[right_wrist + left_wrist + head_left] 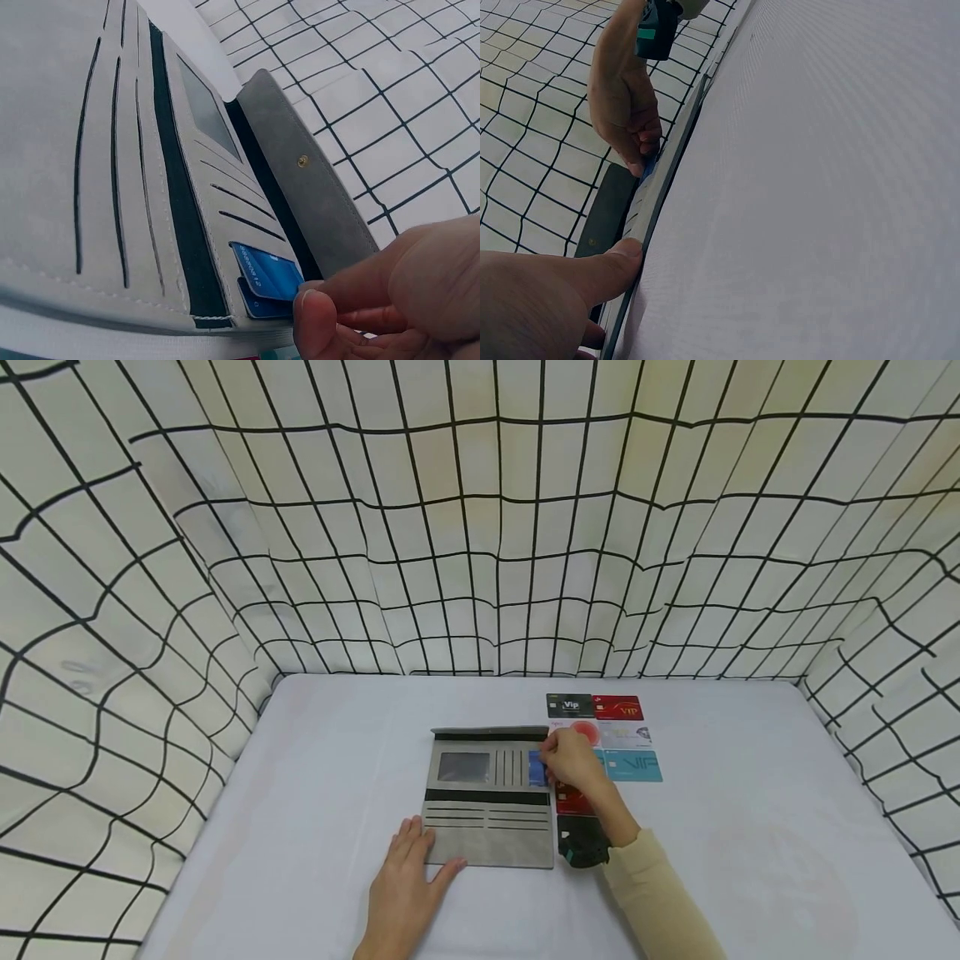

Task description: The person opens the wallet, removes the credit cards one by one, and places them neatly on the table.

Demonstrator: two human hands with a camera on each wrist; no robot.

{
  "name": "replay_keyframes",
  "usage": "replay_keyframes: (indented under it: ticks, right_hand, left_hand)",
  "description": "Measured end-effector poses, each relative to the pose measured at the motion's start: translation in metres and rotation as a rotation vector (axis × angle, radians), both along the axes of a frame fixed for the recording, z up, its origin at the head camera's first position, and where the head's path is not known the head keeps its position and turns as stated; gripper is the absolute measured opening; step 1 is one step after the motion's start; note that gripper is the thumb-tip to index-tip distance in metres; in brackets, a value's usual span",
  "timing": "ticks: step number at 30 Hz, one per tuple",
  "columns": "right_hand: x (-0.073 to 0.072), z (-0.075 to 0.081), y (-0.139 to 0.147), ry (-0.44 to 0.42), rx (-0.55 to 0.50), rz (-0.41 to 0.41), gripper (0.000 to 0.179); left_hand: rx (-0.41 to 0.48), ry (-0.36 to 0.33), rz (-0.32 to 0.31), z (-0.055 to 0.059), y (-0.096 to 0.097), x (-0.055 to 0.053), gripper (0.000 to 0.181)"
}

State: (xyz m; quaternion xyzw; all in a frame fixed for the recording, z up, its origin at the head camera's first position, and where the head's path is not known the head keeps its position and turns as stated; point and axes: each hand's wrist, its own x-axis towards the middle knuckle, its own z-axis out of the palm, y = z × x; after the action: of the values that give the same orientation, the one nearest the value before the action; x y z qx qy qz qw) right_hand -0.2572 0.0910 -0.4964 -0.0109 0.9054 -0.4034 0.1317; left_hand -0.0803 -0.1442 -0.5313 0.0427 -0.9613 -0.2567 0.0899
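A grey wallet lies unfolded on the white table, its card slots and clear window facing up. At the wallet's upper right, my right hand pinches the edge of a blue card between thumb and index finger. In the right wrist view that blue card lies at the end slot, with another blue piece just under it; whether they are separate cards I cannot tell. My left hand rests at the wallet's lower left, fingers extended along the side and thumb on the edge.
Several cards lie in rows right of the wallet: a black Vip card, a red VIP card, a teal VIP card and a red card partly under my forearm. Black-gridded white walls border the table.
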Motion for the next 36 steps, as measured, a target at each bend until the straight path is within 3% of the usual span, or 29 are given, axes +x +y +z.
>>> replay_keyframes:
  ticks: [11, 23, 36]
  right_hand:
    - [0.004, 0.003, 0.000, -0.037, -0.039, -0.008, 0.028]
    - [0.001, 0.000, 0.008, -0.031, -0.035, -0.030, 0.028]
    - [0.003, 0.007, 0.019, -0.053, 0.050, 0.009, 0.023]
  left_hand:
    - [-0.011, 0.029, -0.003, -0.002, 0.000, -0.001, 0.062]
    - [-0.012, 0.042, -0.007, -0.002, 0.000, 0.000, 0.061]
    - [-0.004, -0.016, -0.002, 0.001, 0.001, 0.000, 0.062]
